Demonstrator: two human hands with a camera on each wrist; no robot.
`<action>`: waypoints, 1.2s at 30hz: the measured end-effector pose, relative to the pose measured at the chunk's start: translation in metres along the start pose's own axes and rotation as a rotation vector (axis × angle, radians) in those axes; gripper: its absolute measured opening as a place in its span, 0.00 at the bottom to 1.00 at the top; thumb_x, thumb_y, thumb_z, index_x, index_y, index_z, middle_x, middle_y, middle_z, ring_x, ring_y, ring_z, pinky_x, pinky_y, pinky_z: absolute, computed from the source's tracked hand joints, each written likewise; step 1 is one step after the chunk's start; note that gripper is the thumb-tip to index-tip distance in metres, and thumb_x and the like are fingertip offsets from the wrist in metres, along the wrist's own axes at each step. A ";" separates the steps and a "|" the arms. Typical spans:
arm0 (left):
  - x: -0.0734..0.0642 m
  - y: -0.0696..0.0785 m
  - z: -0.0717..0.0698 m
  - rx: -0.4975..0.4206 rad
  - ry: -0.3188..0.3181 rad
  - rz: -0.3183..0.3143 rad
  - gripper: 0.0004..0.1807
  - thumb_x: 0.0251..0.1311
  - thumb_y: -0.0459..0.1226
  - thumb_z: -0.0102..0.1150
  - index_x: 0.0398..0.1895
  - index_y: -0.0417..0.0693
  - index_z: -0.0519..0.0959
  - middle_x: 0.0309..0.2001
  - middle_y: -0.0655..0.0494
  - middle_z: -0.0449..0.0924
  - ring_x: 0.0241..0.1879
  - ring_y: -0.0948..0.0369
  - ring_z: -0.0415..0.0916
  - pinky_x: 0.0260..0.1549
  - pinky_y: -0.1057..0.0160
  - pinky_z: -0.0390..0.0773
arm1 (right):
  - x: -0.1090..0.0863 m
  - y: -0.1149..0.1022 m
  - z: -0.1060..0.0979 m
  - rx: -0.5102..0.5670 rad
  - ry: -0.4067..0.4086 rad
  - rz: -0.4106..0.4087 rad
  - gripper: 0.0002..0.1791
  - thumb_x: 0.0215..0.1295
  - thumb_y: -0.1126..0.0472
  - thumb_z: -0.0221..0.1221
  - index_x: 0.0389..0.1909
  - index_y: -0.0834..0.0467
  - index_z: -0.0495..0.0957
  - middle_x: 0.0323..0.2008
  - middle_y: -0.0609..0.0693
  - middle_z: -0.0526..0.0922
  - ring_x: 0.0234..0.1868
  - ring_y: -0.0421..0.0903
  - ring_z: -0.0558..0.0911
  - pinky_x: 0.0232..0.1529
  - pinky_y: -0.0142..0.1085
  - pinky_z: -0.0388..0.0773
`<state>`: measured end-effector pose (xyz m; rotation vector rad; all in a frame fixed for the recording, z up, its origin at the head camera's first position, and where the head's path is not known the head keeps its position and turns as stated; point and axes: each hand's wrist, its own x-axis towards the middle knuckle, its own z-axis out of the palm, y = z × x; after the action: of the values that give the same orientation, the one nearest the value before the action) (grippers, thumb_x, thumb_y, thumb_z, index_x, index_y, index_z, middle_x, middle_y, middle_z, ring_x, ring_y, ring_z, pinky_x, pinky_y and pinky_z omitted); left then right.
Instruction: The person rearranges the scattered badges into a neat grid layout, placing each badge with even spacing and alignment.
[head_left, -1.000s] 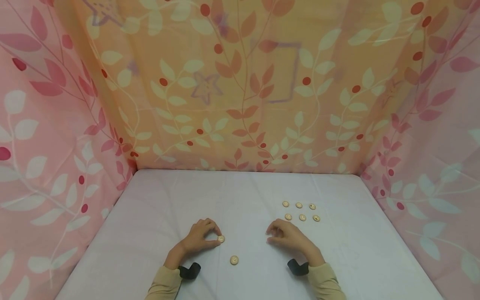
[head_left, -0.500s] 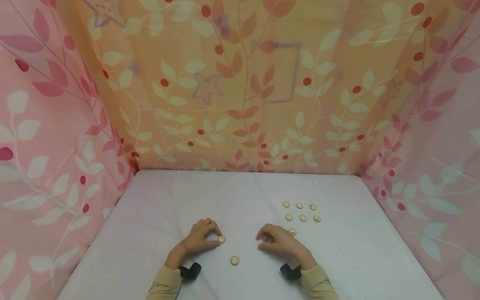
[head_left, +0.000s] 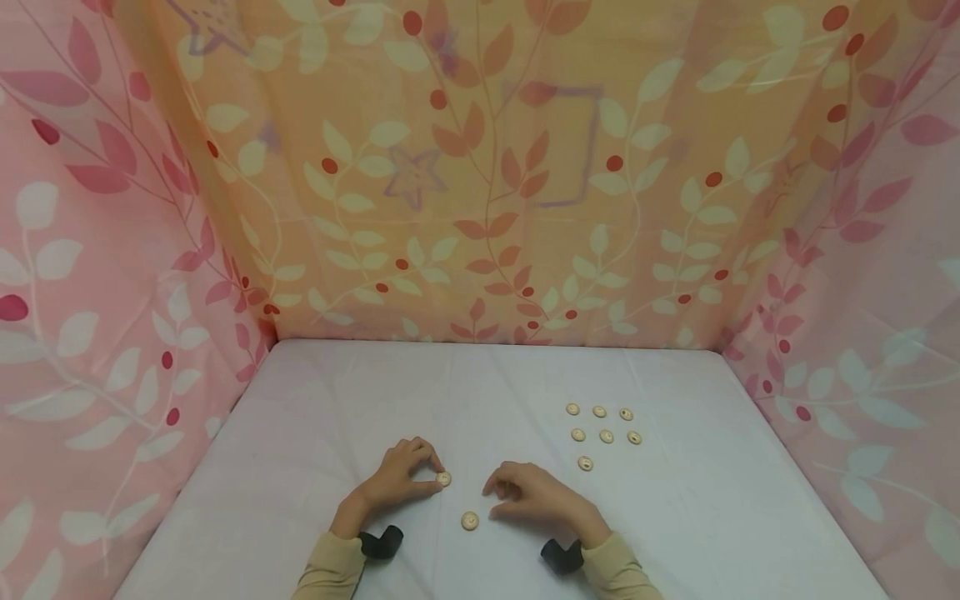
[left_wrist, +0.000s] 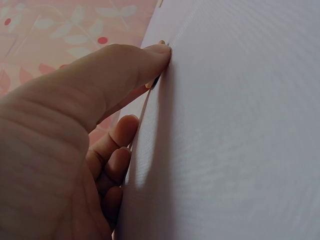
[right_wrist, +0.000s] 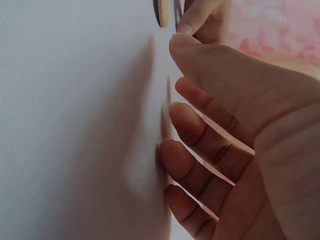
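My left hand (head_left: pixel 401 477) pinches a small round tan disc (head_left: pixel 444 479) at its edge between thumb and index finger, down at the table surface. In the left wrist view the thumb (left_wrist: pixel 135 62) hides most of that disc. To the right, my right hand (head_left: pixel 532 492) holds nothing; its fingers are loosely bent with a gap to the thumb. Just left of its fingertips lies another tan disc (head_left: pixel 469 521), apart from both hands. Seen edge-on in the right wrist view, a thin tan disc (right_wrist: pixel 163 12) stands out beyond the right thumb.
Several similar discs lie in rows at the right of the white table (head_left: pixel 360 383), one of them a single disc (head_left: pixel 586 463) nearest the right hand. Patterned cloth (head_left: pixel 487 167) hangs behind the table and along both sides. Black bands sit on both wrists.
My right hand has moved left and toward me, away from the rows, uncovering a single disc below them. The left hand keeps its pinch in the same place.
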<state>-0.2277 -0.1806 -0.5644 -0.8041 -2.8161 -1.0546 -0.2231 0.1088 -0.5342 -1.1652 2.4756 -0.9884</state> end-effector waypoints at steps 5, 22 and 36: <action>0.000 0.000 -0.001 -0.001 -0.001 0.006 0.09 0.50 0.50 0.65 0.33 0.66 0.77 0.42 0.68 0.71 0.44 0.62 0.64 0.42 0.54 0.59 | 0.004 -0.005 0.004 -0.021 -0.017 -0.038 0.14 0.55 0.50 0.64 0.42 0.49 0.79 0.32 0.41 0.77 0.33 0.34 0.74 0.37 0.26 0.70; 0.000 0.001 0.000 -0.006 -0.019 -0.037 0.08 0.50 0.51 0.65 0.33 0.68 0.76 0.43 0.69 0.71 0.46 0.62 0.63 0.44 0.52 0.59 | 0.011 -0.016 0.015 -0.136 -0.082 -0.072 0.15 0.50 0.46 0.67 0.38 0.44 0.79 0.30 0.35 0.75 0.29 0.29 0.69 0.36 0.24 0.64; 0.000 0.000 0.001 -0.004 -0.011 -0.026 0.09 0.50 0.51 0.65 0.32 0.69 0.76 0.42 0.70 0.70 0.44 0.63 0.63 0.43 0.54 0.59 | 0.013 -0.019 0.017 -0.178 -0.078 -0.079 0.13 0.51 0.47 0.66 0.37 0.44 0.78 0.31 0.34 0.75 0.31 0.28 0.71 0.37 0.24 0.65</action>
<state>-0.2282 -0.1802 -0.5652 -0.7778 -2.8420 -1.0622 -0.2128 0.0819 -0.5339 -1.3374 2.5143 -0.7377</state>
